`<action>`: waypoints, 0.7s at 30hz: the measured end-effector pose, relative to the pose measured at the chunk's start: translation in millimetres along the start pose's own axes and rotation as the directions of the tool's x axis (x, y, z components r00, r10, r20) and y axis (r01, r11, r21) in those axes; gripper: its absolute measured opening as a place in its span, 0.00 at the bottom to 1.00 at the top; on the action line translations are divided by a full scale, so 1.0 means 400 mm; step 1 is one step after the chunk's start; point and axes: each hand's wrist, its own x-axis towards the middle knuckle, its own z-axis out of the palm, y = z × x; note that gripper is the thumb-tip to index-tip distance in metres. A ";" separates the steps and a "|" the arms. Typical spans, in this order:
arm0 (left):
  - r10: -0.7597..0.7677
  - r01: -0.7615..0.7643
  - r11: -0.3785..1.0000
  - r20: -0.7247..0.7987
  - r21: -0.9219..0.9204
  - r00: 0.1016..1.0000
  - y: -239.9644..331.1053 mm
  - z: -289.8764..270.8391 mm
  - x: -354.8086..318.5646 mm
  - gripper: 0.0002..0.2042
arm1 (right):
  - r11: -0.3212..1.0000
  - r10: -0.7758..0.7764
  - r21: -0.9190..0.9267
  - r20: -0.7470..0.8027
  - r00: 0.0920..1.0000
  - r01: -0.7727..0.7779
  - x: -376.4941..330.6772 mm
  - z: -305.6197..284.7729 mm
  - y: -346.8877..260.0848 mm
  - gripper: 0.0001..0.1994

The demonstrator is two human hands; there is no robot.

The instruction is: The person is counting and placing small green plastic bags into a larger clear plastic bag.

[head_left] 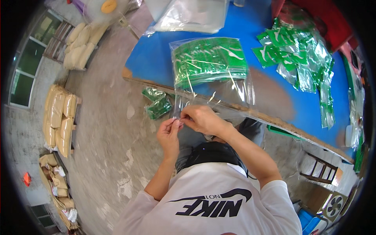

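We see both hands meeting at the near edge of the blue surface (156, 58), working on the open mouth of a clear bag (211, 70) that lies flat there with its lower end hanging over the edge toward us. The left hand (169, 135) has its grip pressed together on the bag's bottom left corner, thumb and fingertips pinching the thin film just below the edge. The right hand (201, 119) sits just beside it, touching it, knuckles up, its grip also closed on the same strip of film, a little further right. The bag holds a flat stack of green packets (209, 60) in its upper half, resting on the surface; the lower half is empty clear plastic. To the right, well apart from the hands, a loose heap of green packets (299, 55) spreads over the surface, some trailing down toward its right edge. At the far side lies a pile of clear bags (192, 15). On the concrete floor (109, 129) below the edge, near the left hand, lie two small green packets (156, 103). Further left, tan sacks (58, 117) are stacked on pallets against the wall, with more sacks (80, 45) beyond. At the lower right stands a wooden stool (319, 168), and a small fan (335, 205) sits near it.
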 end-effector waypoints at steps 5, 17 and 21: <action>0.104 -0.144 0.969 0.192 0.202 0.976 0.092 0.000 0.109 0.27 | 0.998 0.058 0.029 0.056 0.997 -0.060 0.006 0.000 -0.004 0.09; -0.028 -0.229 0.831 0.448 0.507 0.893 0.146 0.257 0.494 0.47 | 0.493 0.817 0.756 -0.231 0.529 -0.431 -0.765 -0.261 0.045 0.10; -0.068 -0.149 0.920 0.525 0.361 0.848 0.162 0.317 0.466 0.47 | -0.008 0.665 0.349 -0.698 -0.265 -0.937 -1.439 -0.257 0.094 0.11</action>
